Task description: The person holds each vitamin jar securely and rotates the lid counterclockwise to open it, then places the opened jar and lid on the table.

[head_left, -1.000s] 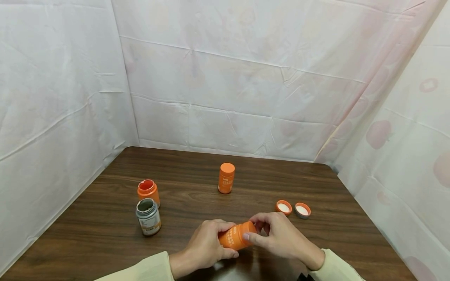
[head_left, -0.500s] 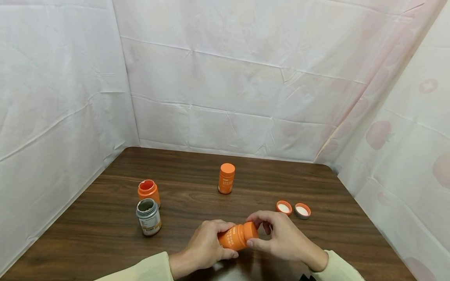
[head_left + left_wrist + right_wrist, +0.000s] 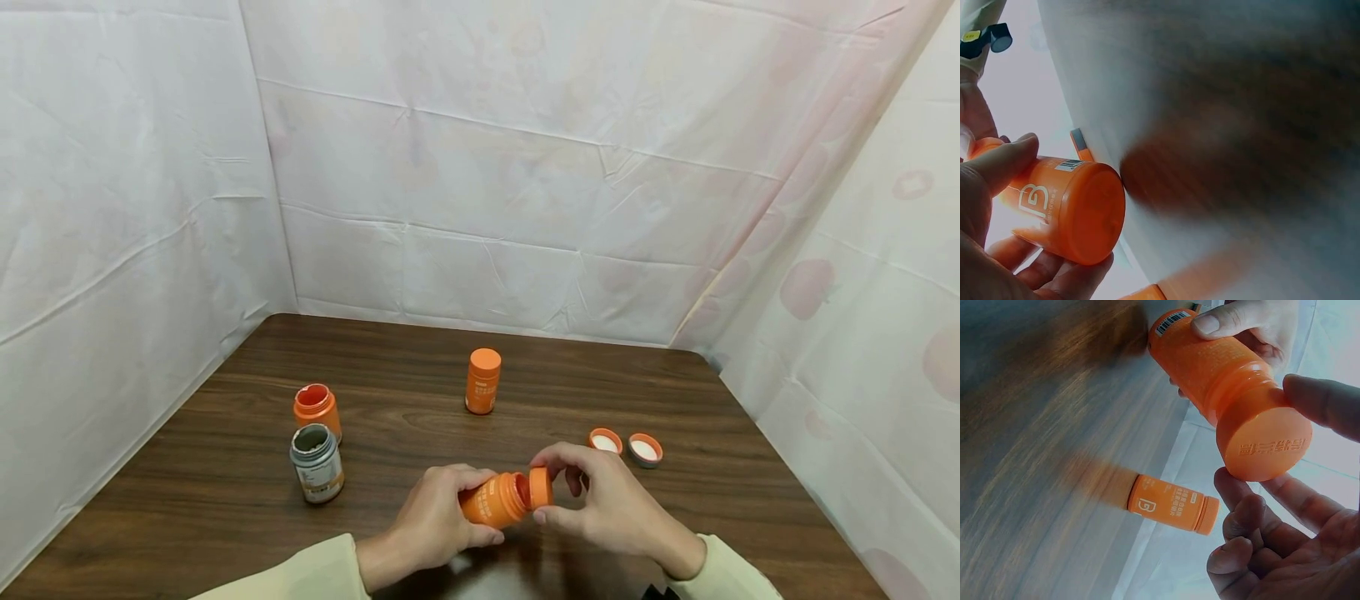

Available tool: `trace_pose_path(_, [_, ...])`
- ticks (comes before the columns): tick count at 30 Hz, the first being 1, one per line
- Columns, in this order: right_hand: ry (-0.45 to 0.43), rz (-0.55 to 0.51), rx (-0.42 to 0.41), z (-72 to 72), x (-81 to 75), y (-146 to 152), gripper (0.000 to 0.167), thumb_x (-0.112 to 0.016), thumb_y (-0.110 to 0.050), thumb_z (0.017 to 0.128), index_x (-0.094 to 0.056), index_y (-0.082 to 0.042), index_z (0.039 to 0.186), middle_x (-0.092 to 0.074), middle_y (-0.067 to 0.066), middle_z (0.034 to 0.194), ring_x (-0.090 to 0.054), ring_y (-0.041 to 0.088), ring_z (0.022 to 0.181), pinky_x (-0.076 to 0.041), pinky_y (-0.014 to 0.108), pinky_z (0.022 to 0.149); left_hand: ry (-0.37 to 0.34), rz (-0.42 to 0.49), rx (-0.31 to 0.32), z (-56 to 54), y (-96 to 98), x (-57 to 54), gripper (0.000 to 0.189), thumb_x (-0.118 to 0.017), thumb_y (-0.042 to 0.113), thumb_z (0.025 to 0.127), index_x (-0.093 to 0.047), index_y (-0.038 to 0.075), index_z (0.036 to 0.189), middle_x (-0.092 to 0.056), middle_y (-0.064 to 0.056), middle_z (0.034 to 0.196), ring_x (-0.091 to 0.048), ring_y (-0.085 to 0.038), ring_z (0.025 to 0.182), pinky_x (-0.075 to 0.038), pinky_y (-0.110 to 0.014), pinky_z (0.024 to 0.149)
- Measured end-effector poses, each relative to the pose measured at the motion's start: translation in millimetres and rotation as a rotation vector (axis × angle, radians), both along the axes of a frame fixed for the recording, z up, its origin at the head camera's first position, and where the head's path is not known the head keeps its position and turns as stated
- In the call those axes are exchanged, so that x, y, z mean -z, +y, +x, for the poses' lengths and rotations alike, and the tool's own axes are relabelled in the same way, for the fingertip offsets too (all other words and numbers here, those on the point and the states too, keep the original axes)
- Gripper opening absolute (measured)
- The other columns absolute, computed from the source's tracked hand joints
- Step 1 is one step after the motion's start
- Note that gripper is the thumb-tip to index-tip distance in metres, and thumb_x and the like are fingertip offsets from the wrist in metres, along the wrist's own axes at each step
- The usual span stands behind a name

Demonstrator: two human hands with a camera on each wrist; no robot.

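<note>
My left hand [image 3: 438,517] grips an orange bottle [image 3: 489,502] round its body, tilted with its mouth to the right. In the left wrist view its base and white logo face the camera. My right hand [image 3: 603,504] pinches an orange cap [image 3: 540,487] between thumb and fingers at the bottle's mouth. In the head view the cap stands off the neck at an angle, showing part of the opening. Raised lettering marks the cap's top in the right wrist view. What lies inside the held bottle cannot be made out.
A capped orange bottle [image 3: 483,382] stands upright beyond my hands. At left are an uncapped orange bottle [image 3: 321,410] and an uncapped grey bottle [image 3: 318,471]. Two caps, one orange [image 3: 605,440] and one grey-edged [image 3: 646,450], lie inside-up behind my right hand. White sheets wall the table.
The cap has come off the bottle's neck, and a gap now shows the mouth. My right hand has shifted slightly right with the cap; my left hand still holds the bottle.
</note>
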State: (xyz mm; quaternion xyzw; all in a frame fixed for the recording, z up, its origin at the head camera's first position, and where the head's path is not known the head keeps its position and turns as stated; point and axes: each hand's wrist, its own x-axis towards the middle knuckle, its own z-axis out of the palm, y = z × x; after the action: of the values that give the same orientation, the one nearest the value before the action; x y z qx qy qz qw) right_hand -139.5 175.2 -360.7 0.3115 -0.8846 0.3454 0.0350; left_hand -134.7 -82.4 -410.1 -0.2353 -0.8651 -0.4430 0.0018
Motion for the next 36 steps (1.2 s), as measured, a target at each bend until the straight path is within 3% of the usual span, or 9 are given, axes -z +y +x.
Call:
trace_pose_path(8, [0.027, -0.022, 0.007, -1.3, 1.6, 3, 0.047, -0.093, -0.025, 0.075, -0.065, -0.034, 0.111, -0.065, -0.015, 0.088, -0.055, 0.015, 0.07, -0.044, 0.023, 0.059, -0.005, 0.028, -0.011, -1.8, -2.8, -3.6, 0.059, -0.098, 0.026, 0.067, -0.076, 0.022, 0.121, -0.072, 0.008, 0.11, -0.064, -0.005, 0.092, -0.053, -0.027, 0.077])
trace_pose_path(20, [0.016, -0.055, 0.021, -2.0, 1.6, 7, 0.048, -0.095, -0.023, 0.073, -0.063, -0.024, 0.109, -0.064, -0.013, 0.09, -0.055, 0.018, 0.07, -0.045, 0.025, 0.059, -0.01, 0.047, -0.015, -1.7, -4.8, -4.5, 0.061, -0.097, 0.028, 0.069, -0.074, 0.021, 0.125, -0.072, 0.005, 0.113, -0.064, -0.006, 0.094, -0.054, -0.028, 0.079])
trace_pose_path(29, [-0.047, -0.094, 0.08, -1.9, 4.5, 10, 0.052, -0.096, -0.02, 0.07, -0.061, -0.022, 0.107, -0.061, -0.007, 0.087, -0.056, 0.02, 0.07, -0.047, 0.026, 0.058, -0.007, 0.065, -0.022, -1.0, -3.4, -1.8, 0.06, -0.097, 0.029, 0.069, -0.075, 0.02, 0.124, -0.072, 0.005, 0.113, -0.065, -0.006, 0.094, -0.054, -0.027, 0.079])
trace_pose_path(36, [-0.078, -0.127, 0.108, -1.8, 6.7, 12, 0.052, -0.095, -0.019, 0.073, -0.063, -0.021, 0.114, -0.068, -0.005, 0.095, -0.059, 0.018, 0.072, -0.049, 0.026, 0.061, -0.026, 0.07, -0.034, 0.0, -3.9, -0.8, 0.064, -0.097, 0.029, 0.07, -0.073, 0.015, 0.128, -0.073, 0.002, 0.114, -0.065, -0.007, 0.095, -0.054, -0.028, 0.081])
